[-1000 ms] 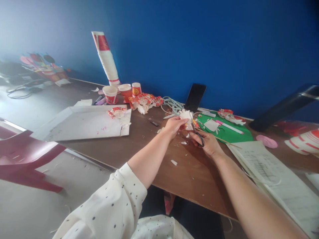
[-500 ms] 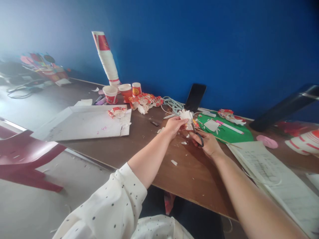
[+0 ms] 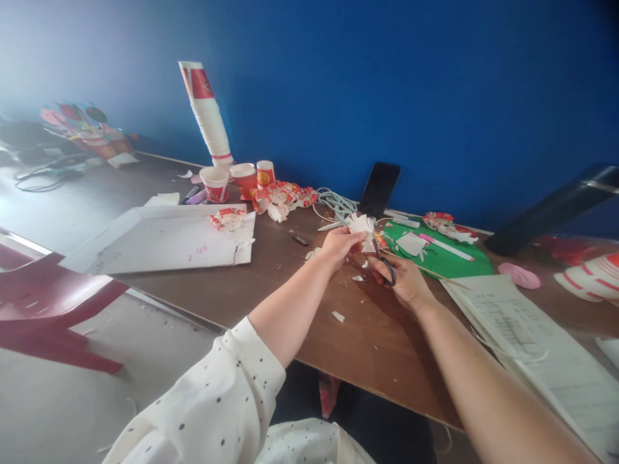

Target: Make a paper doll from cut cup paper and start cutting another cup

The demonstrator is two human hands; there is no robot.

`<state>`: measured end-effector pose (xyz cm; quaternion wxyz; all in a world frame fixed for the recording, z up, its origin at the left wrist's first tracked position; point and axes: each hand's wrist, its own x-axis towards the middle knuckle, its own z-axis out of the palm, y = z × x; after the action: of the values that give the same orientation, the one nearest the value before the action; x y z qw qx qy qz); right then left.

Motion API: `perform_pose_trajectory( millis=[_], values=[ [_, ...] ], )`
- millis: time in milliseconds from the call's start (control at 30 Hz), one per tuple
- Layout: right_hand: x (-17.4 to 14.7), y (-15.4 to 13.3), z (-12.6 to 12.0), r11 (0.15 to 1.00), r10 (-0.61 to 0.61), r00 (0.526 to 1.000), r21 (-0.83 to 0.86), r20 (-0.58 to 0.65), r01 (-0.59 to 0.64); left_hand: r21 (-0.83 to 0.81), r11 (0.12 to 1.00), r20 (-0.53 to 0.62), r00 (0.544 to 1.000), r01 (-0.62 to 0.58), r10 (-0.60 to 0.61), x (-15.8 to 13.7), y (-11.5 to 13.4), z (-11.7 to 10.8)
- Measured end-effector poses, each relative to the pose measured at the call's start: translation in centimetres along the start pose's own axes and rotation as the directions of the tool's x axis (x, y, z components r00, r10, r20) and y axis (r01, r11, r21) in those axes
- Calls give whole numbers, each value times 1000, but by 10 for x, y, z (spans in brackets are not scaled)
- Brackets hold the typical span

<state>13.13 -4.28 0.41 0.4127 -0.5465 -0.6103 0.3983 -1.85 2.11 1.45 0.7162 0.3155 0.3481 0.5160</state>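
Observation:
My left hand [image 3: 340, 245] pinches a white paper flower [image 3: 360, 224] with a fringed, petal-like edge, held above the table. In my right hand [image 3: 407, 279] are scissors with black handles [image 3: 389, 270], my fingers in the loops. Their blades point up at the right edge of the paper flower; whether they are open or closed on it I cannot make out. Below both hands, white paper scraps [image 3: 338, 316] lie on the brown table [image 3: 367, 348]. A heap of cut red-and-white paper cup pieces [image 3: 283, 198] sits behind and left of my left hand.
Paper cups [image 3: 214, 183] and a leaning cup stack [image 3: 207, 116] stand at the back left. A phone [image 3: 380, 188] leans on the blue wall. Right of my hands lie a green sheet [image 3: 454, 258] with a pink marker [image 3: 447, 247] and a notebook [image 3: 507, 322]. A white board [image 3: 164, 245] lies left.
The paper flower has turned slightly in my left hand, its petals more spread to view. My right hand with the scissors stays almost in place.

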Motion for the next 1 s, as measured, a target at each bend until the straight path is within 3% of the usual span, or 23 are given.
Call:
perform_pose_trajectory(
  millis=[467, 1000],
  values=[
    [-1, -1, -4, 999, 41, 999, 30, 32, -42, 60, 998, 18, 1000, 5, -6, 1, -1, -2],
    [-1, -2, -1, 995, 70, 997, 79, -15, -69, 47, 999, -2, 1000, -4, 4, 2, -3, -1]
  ],
)
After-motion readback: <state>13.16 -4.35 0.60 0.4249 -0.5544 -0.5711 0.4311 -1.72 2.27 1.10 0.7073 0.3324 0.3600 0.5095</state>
